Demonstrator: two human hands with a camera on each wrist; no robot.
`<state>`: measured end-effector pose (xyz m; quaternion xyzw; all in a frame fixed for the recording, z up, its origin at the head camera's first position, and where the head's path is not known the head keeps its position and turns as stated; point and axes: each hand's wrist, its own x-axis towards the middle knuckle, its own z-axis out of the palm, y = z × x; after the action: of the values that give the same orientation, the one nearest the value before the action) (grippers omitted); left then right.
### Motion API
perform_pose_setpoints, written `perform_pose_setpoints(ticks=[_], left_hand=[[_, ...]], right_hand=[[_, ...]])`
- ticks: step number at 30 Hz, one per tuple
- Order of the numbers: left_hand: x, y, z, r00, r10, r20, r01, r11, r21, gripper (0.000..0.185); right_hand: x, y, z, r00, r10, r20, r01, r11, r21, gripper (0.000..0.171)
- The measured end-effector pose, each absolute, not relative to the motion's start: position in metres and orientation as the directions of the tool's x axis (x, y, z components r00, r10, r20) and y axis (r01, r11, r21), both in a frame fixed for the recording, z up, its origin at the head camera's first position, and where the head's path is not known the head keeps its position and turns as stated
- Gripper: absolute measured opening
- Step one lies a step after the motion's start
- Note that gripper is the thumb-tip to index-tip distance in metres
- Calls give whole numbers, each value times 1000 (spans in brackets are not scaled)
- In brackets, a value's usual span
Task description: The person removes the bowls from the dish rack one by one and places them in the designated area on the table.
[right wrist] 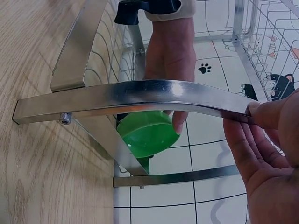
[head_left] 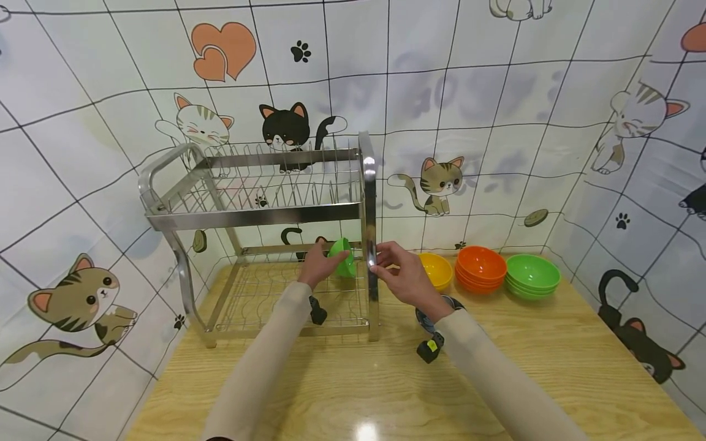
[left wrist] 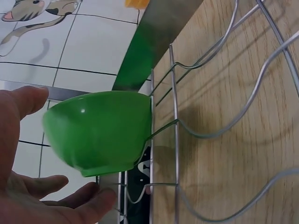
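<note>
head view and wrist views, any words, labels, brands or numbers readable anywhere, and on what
None: no readable text in any view.
The cat-patterned wall tiles carry only pictures: cats, hearts, paw prints.
The small yellow label on the black wrist camera is too small to read.

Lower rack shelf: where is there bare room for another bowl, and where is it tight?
The lower shelf is bare left of the green bowl, toward the left legs. Tight at its right end: left hand on the bowl, right hand on the upright.
</note>
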<state>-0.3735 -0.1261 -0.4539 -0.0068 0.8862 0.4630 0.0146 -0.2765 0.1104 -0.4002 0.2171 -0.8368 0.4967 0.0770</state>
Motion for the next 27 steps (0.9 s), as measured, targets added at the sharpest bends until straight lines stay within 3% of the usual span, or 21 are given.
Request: perform_pose_setpoints(ticks=[4,13,27], left_hand=[[-377,-123,-459,-999,-27,-38,-46,571,820,94],[-376,-115,-460,-998,-59,33,-5,555,832,58],[-378,-111,-457,-994,-47,98,57,545,836,59]], right_hand=[[-275,109,-400,-898,-292,329,-429,414,-803,38],[-274,111,-402,-891,-287,353,-448,420,-789,35],[-275,112,-406,-885,-289,365,-459,410,-788,29]])
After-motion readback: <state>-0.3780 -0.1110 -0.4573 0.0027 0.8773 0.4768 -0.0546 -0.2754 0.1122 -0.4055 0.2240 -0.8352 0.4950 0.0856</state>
